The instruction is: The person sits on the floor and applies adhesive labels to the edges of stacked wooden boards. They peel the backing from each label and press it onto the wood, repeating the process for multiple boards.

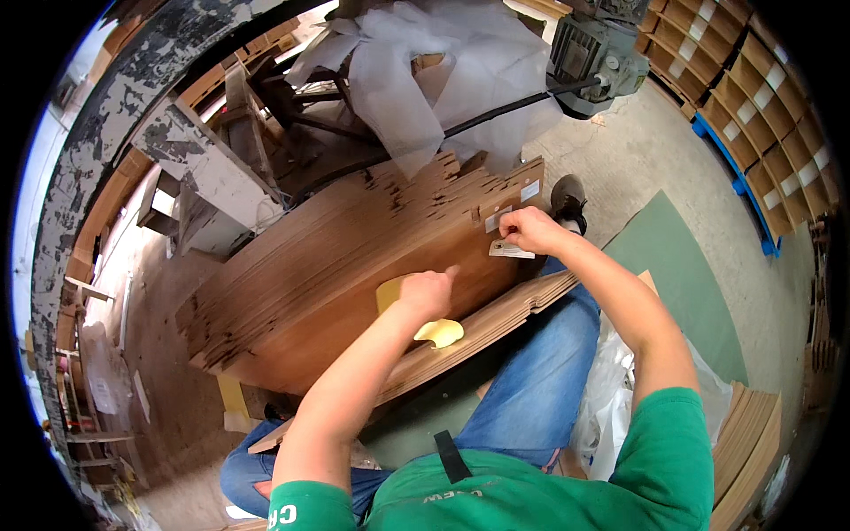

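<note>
My right hand (529, 230) pinches a small white label (512, 250) at the right end of a stack of brown wooden boards (345, 239) stood on edge. Two similar pale labels stick to the board ends just beyond it. My left hand (429, 294) is low over the face of the nearest board, index finger stretched out and the other fingers curled. A yellow paper strip (440, 333) shows on both sides of this hand and seems held in it; the grip itself is hidden. More boards (496, 323) lean against my legs.
Crumpled white foam sheeting (398, 75) and a grey motor (593, 62) with a black cable lie beyond the stack. A worn metal frame (97, 150) runs along the left. Boxes on a blue pallet (739, 181) stand far right, past a green mat (682, 283). Clear plastic lies beside my right leg.
</note>
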`<action>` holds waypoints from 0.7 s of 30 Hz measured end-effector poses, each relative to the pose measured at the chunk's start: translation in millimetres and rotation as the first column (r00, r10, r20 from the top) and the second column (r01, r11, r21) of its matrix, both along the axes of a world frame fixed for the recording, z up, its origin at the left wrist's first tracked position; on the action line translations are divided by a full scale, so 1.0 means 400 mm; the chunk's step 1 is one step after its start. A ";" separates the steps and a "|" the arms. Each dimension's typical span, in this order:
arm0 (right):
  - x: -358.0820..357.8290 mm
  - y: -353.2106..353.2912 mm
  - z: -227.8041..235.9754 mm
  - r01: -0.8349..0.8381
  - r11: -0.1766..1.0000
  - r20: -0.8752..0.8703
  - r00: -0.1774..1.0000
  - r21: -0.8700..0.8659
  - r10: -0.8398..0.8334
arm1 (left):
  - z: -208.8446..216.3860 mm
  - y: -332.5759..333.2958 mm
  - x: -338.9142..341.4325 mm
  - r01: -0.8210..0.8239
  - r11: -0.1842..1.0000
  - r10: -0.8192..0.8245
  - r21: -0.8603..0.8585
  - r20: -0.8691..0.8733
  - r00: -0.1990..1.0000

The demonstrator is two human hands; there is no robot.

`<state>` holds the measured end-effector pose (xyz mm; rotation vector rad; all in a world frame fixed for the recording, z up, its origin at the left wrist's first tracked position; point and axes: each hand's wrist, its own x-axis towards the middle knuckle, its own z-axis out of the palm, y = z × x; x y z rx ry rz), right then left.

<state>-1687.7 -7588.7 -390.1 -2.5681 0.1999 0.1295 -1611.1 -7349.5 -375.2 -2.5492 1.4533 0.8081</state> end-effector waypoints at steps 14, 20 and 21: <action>0.026 0.025 -0.085 0.043 0.987 0.188 0.982 -0.154 -0.014 | -0.086 -0.159 -0.022 0.198 0.973 -0.218 0.116 0.197 0.956; 0.026 0.036 -0.086 0.051 0.970 0.234 0.972 -0.239 0.007 | -0.103 -0.158 -0.012 0.202 0.977 -0.212 0.068 0.220 0.952; 0.026 0.042 -0.088 0.048 0.964 0.224 0.974 -0.261 0.013 | -0.110 -0.153 -0.013 0.198 0.978 -0.206 0.061 0.237 0.949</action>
